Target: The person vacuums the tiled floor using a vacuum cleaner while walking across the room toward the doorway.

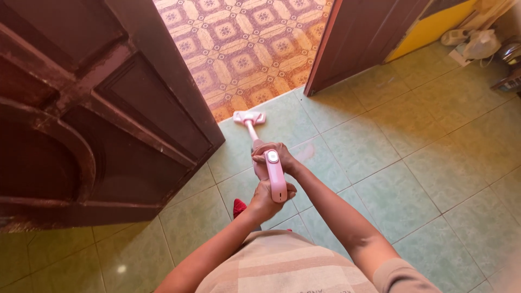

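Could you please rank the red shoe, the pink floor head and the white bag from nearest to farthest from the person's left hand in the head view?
From the left hand:
1. Red shoe, just below-left on the green tiles.
2. Pink floor head, ahead by the doorway.
3. White bag, far upper right by the wall.

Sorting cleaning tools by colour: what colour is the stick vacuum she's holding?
Pale pink stick vacuum with a white floor head, clearest in the head view.

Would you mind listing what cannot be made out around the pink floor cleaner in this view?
Head view only:
- The pink cleaner: both the left hand and right hand wrap its body, hiding the grip.
- The red item on the floor: mostly hidden behind the left forearm.
- The white things at top right: too small, and cut off by the edge.
- The cleaning head: its underside cannot be seen.
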